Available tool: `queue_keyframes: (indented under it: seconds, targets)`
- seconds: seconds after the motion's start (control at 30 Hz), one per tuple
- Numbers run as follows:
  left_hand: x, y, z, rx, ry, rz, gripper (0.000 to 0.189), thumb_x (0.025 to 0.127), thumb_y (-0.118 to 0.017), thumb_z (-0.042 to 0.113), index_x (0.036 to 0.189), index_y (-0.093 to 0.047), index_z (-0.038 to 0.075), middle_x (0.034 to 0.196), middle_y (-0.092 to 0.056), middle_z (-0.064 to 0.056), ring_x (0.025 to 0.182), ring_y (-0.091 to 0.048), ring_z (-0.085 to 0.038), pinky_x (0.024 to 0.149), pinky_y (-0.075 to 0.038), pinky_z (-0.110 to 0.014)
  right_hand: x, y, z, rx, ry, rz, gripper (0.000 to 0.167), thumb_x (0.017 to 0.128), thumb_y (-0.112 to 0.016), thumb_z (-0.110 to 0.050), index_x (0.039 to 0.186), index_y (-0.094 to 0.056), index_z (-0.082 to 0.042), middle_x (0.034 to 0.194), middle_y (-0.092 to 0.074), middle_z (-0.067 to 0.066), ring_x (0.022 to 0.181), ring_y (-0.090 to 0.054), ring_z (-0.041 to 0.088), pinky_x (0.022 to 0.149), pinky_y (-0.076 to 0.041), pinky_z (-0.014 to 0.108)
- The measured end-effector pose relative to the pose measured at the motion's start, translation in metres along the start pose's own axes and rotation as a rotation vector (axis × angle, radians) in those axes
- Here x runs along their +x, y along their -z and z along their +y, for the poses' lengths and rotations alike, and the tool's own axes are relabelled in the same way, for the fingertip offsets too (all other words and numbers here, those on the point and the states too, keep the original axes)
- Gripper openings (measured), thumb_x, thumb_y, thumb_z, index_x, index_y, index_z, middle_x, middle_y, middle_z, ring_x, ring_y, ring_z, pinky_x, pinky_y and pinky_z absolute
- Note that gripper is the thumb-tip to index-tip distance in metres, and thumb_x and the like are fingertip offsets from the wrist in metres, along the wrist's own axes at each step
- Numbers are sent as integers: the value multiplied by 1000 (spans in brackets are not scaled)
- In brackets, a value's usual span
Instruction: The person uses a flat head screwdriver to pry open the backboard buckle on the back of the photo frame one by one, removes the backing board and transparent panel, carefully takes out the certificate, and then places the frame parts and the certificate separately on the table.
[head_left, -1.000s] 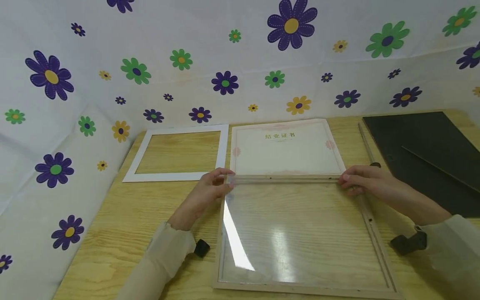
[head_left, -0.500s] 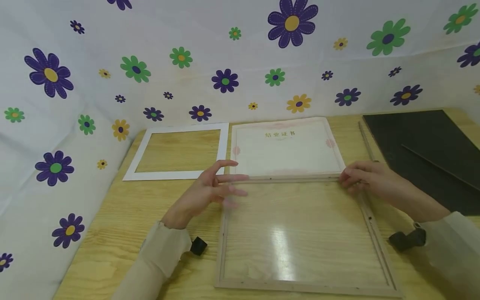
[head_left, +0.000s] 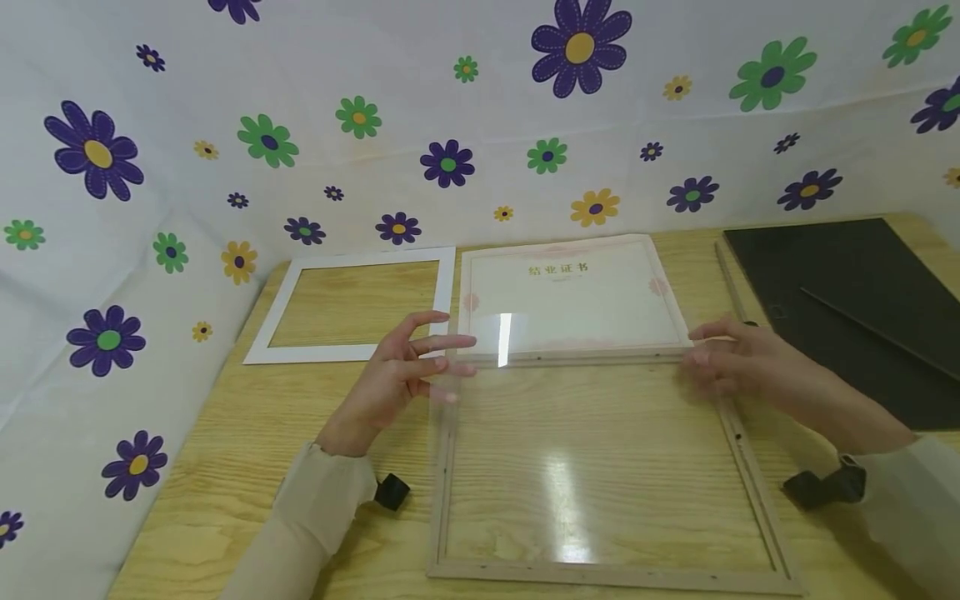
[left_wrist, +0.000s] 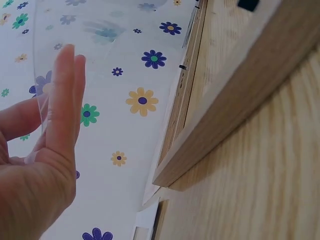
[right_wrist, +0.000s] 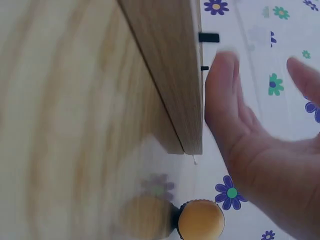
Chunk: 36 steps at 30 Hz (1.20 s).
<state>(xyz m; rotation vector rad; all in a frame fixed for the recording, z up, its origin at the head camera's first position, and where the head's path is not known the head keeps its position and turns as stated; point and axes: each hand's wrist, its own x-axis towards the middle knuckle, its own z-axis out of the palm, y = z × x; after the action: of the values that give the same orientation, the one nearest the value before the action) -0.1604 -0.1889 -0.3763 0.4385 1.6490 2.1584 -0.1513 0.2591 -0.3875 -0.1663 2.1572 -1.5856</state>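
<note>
A thin clear sheet [left_wrist: 95, 50] shows in the left wrist view, its edge between the thumb and nearly straight fingers of my left hand [head_left: 401, 367]. In the head view, a bright reflection lies on this sheet near the left hand. Beneath is a wooden frame [head_left: 600, 575], flat on the table. My right hand [head_left: 757, 367] is at the frame's far right corner, its fingertips blurred. In the right wrist view its thumb and fingers stand apart beside the wooden side. Behind the frame lies a cream certificate [head_left: 558, 304] with gold print.
A white mat border [head_left: 348, 352] lies at the back left of the wooden table [head_left: 225, 475]. A black backing board [head_left: 840, 292] is at the back right, with a thin strip across it. Flower-printed cloth [head_left: 337, 67] stands behind and at the left.
My left hand has loosened from the frame's far left corner and spread its fingers, moving slightly left. The sheet's reflection has shifted to the far side. The right fingertips have separated.
</note>
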Motion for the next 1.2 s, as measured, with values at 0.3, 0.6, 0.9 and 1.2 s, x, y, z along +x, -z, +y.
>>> queue_keyframes:
  seconds: [0.3,0.6,0.9,1.2]
  targets:
    - [-5,7,5,78,19,115,47,101,-43,-10,140,-46,14,127,-68,-12,96,-74,-26,66,-61,-36,-1,5,13,272,269,-453,43,106,-34,9,136,-50,-17,120,-72,11,83,-72,19,72,-59,31]
    - [-7,10,13,132,49,193,48,103,-48,-7,148,-37,5,127,-68,-11,94,-74,-21,69,-60,-35,3,-2,2,297,366,-403,40,105,-37,13,131,-53,-12,110,-74,13,76,-72,20,65,-60,30]
    - [-13,17,11,165,106,121,29,106,-48,6,135,-49,9,117,-72,-9,94,-74,-22,79,-60,-40,11,-9,-13,370,349,-204,43,104,-36,13,126,-59,-16,106,-75,12,70,-68,19,65,-58,28]
    - [-22,21,6,163,85,87,31,105,-46,-1,133,-51,14,107,-75,-5,87,-75,-22,68,-61,-35,18,-14,-26,418,303,-78,35,106,-43,5,127,-61,-17,105,-76,9,78,-73,21,69,-59,28]
